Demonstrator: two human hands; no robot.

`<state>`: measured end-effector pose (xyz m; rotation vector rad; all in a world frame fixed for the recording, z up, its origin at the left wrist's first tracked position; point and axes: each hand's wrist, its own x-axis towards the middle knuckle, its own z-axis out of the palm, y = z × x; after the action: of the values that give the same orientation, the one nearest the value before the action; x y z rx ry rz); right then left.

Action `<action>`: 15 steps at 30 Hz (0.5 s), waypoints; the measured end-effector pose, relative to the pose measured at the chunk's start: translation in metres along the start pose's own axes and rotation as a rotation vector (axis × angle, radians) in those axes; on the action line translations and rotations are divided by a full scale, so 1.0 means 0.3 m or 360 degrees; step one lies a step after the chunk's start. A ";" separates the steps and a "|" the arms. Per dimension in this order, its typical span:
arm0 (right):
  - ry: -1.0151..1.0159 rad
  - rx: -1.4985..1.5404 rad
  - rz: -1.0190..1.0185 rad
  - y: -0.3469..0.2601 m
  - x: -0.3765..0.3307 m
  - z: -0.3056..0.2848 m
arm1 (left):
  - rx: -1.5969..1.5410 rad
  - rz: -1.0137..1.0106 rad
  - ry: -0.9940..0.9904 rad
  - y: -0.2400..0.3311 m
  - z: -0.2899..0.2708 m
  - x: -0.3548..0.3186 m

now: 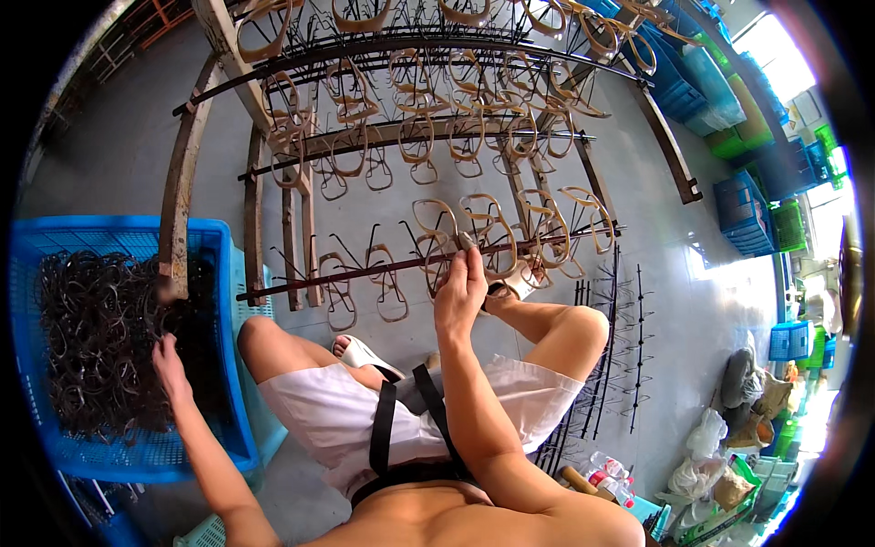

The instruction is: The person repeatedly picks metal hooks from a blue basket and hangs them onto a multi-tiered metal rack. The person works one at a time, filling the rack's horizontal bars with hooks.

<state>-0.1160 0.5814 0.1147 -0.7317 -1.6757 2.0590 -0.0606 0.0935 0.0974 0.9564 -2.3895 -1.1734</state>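
Several tan frames (pixel 492 216) line the rod (pixel 401 265) at your right hand (pixel 461 290), fingers bunched, hold unclear. Your left hand (pixel 170 366) is over the blue basket (pixel 128 222); cannot tell its grasp.

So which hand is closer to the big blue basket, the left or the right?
Left. The left hand is over the blue basket, by the dark curved pieces inside; the right hand is off to its right, at the dark red rod.

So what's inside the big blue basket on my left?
The blue basket holds a tangled heap of dark, curved pieces; your left hand is at its right side. Whatever lies beneath the heap is covered.
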 end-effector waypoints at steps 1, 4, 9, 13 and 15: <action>-0.0006 0.0022 0.0003 -0.001 -0.001 0.008 | 0.0377 0.0230 0.0189 -0.007 -0.008 -0.045; -0.0146 0.0101 0.0087 -0.019 0.005 -0.012 | 0.0908 0.0571 0.0150 0.027 -0.023 -0.194; 0.0004 0.0130 0.0021 -0.021 -0.028 0.027 | -0.0239 0.0036 0.0007 0.015 0.024 -0.297; 0.0059 0.0084 -0.0041 -0.015 -0.028 0.026 | -0.0158 -0.0111 -0.0123 0.081 0.028 -0.337; 0.0056 0.0139 -0.0051 -0.016 -0.029 0.023 | -0.0122 -0.0055 -0.0055 0.102 0.042 -0.357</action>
<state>-0.1135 0.5718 0.1219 -0.7043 -1.5579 2.0710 -0.0023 0.1878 0.1152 0.9639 -2.3451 -1.2943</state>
